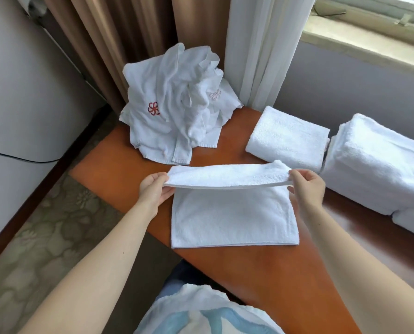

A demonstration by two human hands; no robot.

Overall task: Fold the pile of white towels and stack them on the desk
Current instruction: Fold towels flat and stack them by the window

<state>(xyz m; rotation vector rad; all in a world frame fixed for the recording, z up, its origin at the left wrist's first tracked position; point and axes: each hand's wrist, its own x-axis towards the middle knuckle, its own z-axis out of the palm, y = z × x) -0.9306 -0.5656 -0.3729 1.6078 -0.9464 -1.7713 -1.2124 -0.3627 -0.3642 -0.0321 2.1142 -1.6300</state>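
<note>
Curtains hang behind an orange-brown desk. Near its front edge lies a white towel with its far end lifted; the left hand and right hand each pinch one raised corner. A fold looks under way, and the lifted end probably needs laying square onto the near hem. The unfolded pile sits at the far left corner, folded towels along the right edge.
</note>
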